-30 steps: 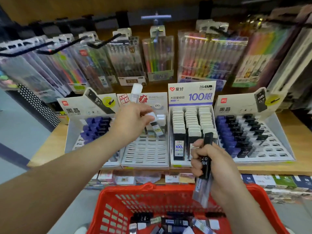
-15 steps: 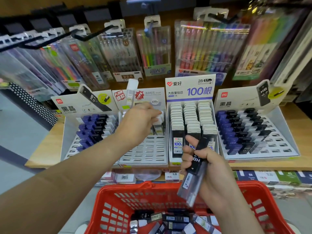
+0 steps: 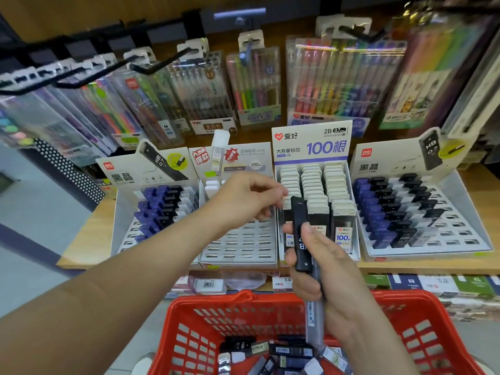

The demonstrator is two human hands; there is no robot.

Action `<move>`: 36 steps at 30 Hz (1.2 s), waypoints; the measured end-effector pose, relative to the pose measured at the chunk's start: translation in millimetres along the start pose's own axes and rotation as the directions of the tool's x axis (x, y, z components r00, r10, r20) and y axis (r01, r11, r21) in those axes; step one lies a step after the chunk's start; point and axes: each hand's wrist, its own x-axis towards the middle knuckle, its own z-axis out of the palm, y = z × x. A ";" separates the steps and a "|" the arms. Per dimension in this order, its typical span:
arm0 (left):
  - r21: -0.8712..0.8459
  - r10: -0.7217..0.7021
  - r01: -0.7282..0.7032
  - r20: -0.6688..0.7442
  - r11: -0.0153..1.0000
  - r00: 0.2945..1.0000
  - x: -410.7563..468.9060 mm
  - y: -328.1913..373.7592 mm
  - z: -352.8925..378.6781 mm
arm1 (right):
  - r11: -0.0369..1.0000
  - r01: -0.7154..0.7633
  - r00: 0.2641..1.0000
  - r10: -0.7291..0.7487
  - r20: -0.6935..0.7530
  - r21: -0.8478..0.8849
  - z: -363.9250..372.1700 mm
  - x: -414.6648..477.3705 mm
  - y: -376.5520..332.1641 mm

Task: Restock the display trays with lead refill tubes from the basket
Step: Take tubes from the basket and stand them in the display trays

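Observation:
My right hand [image 3: 324, 269] grips a small bundle of lead refill tubes above the red basket [image 3: 189, 318]; a black HB tube [image 3: 299, 231] stands upright in front, and a clear one [image 3: 313, 320] hangs below my fist. My left hand [image 3: 243, 198] hovers over the second display tray [image 3: 243, 247], fingers loosely curled and holding nothing, its fingertips close to the black tube's top. That tray has mostly bare slots and a few white-capped tubes [image 3: 212, 186] at the back. More loose tubes [image 3: 273, 350] lie in the basket bottom.
Three other trays stand on the wooden shelf: blue and black tubes at left [image 3: 162, 207], white-capped "100" tubes [image 3: 316, 185] in the middle, blue, black and grey tubes at right [image 3: 400, 209]. Pen packs [image 3: 254, 85] hang on hooks behind.
My left hand has let go of a white-capped tube at the back of the second tray and moved right toward my right hand. My right hand raised its tubes upright.

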 end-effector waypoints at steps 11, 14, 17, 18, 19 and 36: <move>-0.255 -0.042 0.107 0.247 0.961 0.968 -16.3 8.1 -16.8 | 0.992 -0.090 0.988 0.100 0.114 -0.092 -3.2 -0.3 -4.1; -0.280 -0.035 0.089 0.191 0.956 0.981 -16.6 7.4 -24.9 | 0.995 -0.089 0.989 0.093 0.117 -0.036 -5.9 0.6 -5.8; -0.297 -0.062 0.116 0.183 0.948 0.981 -19.9 7.2 -30.1 | 0.999 -0.042 0.994 0.043 0.100 -0.005 -6.3 1.3 -5.4; -0.298 -0.075 0.125 0.176 0.946 0.982 -20.7 6.5 -32.3 | 0.999 -0.038 0.996 0.038 0.085 0.004 -5.9 2.3 -4.1; -0.299 -0.086 0.132 0.162 0.945 0.983 -21.2 6.2 -35.1 | 0.999 -0.043 0.997 0.041 0.064 0.023 -5.2 3.5 -2.7; -0.171 -0.139 0.180 0.228 0.969 0.964 -55.0 -9.2 -37.6 | 0.991 0.116 0.992 -0.112 -0.055 0.060 37.4 14.4 10.7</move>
